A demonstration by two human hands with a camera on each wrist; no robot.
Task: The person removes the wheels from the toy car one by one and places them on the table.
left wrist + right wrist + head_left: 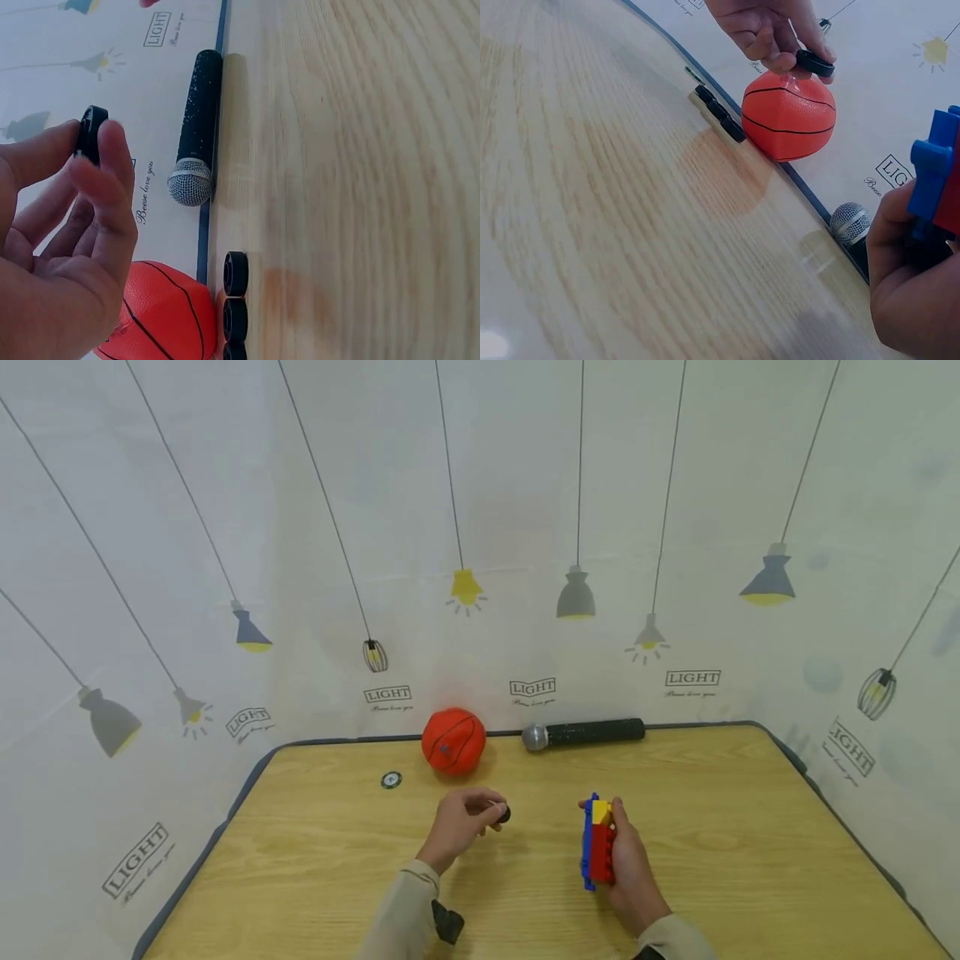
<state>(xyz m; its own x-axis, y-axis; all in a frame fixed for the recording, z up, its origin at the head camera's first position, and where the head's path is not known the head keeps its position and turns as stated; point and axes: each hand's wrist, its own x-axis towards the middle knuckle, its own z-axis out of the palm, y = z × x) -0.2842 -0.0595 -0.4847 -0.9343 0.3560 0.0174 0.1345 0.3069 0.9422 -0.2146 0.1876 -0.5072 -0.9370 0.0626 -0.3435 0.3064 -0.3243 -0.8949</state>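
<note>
Between the thumb and fingers of my left hand (459, 828) a small black wheel (91, 135) is pinched, raised above the table. My right hand (636, 870) grips a toy vehicle of building blocks (601, 853) with a blue base, red bricks and a yellow piece, turned on its side. A gap separates the two hands. On the table, beside a red ball, are more black wheels (235, 320) in a row, visible in both wrist views; the left hand hides them in the head view. A dark part beside the blue base in the right wrist view is unclear.
The red ball (453, 741) with black lines sits near the table's back edge. To its right lies a black microphone (592, 732) with a silver head. A round chip (391, 780) lies left of the ball. Lamp-printed cloth (517, 635) hangs behind the wooden table (315, 852).
</note>
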